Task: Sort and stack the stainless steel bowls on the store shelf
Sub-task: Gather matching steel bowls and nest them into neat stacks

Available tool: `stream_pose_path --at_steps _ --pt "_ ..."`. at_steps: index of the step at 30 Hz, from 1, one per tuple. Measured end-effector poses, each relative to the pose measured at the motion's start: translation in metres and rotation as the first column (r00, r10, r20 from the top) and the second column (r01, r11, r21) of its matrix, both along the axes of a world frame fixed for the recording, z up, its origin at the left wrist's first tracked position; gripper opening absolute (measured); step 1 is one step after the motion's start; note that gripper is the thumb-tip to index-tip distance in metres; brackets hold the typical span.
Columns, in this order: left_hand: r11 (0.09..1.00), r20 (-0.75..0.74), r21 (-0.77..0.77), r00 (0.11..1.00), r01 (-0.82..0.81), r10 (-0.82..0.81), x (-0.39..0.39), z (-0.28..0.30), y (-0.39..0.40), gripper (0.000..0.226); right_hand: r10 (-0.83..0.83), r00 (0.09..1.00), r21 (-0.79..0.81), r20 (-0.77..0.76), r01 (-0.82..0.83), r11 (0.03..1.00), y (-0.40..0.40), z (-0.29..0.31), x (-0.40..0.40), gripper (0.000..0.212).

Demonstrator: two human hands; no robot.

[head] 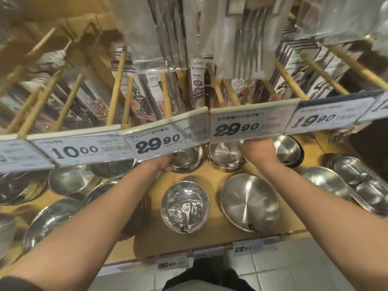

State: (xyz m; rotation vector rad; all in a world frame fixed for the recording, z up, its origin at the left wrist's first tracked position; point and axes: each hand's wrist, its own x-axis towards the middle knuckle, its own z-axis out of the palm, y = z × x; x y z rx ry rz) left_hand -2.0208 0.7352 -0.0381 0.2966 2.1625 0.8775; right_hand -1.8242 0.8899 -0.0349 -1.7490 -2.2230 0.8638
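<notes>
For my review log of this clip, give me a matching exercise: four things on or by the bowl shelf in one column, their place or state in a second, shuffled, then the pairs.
Things
1. left hand
2. right hand
3. shiny mirror bowl
4. divided tray

Place or state
A. stands alone near the front edge, between the forearms
B. far right of the wooden shelf
C. grips the rim of the back bowl under the middle 29.90 tag
D. reaches over the brushed bowl stack at the back

Pairs: 1-C, 2-D, 3-A, 4-B
</notes>
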Motion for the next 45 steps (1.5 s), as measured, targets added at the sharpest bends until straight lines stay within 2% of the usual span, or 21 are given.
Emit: stream_pose_path --at_steps 3,7,10,14,19,23,27,29,32,36,40,45 --pt "0.997 0.096 -0.003 0.993 -0.075 0.075 -0.004 0.016 -0.019 0.004 -0.027 0.998 -0.059 -0.056 0.024 0.998 -0.002 0.010 0.014 0.034" --pt "0.995 0.221 -0.046 0.971 -0.088 0.096 -0.004 0.038 -0.042 0.007 0.002 0.993 -0.094 -0.115 -0.013 0.996 -0.012 0.022 0.031 0.024" --pt "0.995 0.221 -0.034 0.970 -0.099 0.104 0.005 0.054 -0.054 0.011 0.018 0.995 -0.090 -0.098 -0.027 0.996 -0.016 0.026 0.044 0.023" --pt "0.990 0.216 -0.023 0.967 -0.137 0.138 0.018 0.066 -0.068 0.019 -0.035 0.970 -0.236 -0.239 -0.023 0.972 -0.021 0.036 0.061 0.015" --pt "0.984 0.209 -0.011 0.962 -0.176 0.174 0.052 0.069 -0.085 0.020 0.015 0.936 -0.242 -0.351 -0.107 0.964 -0.025 0.043 0.088 0.011" --pt "0.983 0.220 0.021 0.960 -0.184 0.175 0.081 0.062 -0.093 0.011 0.071 0.902 -0.224 -0.426 -0.182 0.957 -0.030 0.040 0.108 0.025" --pt "0.973 0.163 0.069 0.964 -0.222 0.209 0.096 0.046 -0.102 0.031 0.139 0.902 -0.216 -0.409 -0.244 0.945 -0.033 0.039 0.123 0.021" --pt "0.966 0.143 0.065 0.960 -0.250 0.239 0.098 0.042 -0.107 0.030 0.141 0.899 -0.240 -0.415 -0.258 0.936 -0.034 0.037 0.130 0.020" --pt "0.962 0.130 0.047 0.957 -0.269 0.261 0.099 0.038 -0.112 0.013 0.128 0.903 -0.303 -0.409 -0.267 0.915 -0.037 0.035 0.137 0.011" --pt "0.965 0.108 -0.005 0.959 -0.262 0.261 0.099 0.033 -0.116 0.004 0.137 0.905 -0.320 -0.403 -0.280 0.905 -0.038 0.033 0.138 0.006" --pt "0.961 0.124 -0.021 0.953 -0.276 0.276 0.096 0.027 -0.117 0.022 0.135 0.906 -0.343 -0.402 -0.285 0.895 -0.041 0.034 0.134 0.002" --pt "0.955 0.105 -0.032 0.949 -0.296 0.297 0.097 0.025 -0.115 0.027 0.101 0.908 -0.364 -0.408 -0.263 0.893 -0.046 0.034 0.131 0.005"
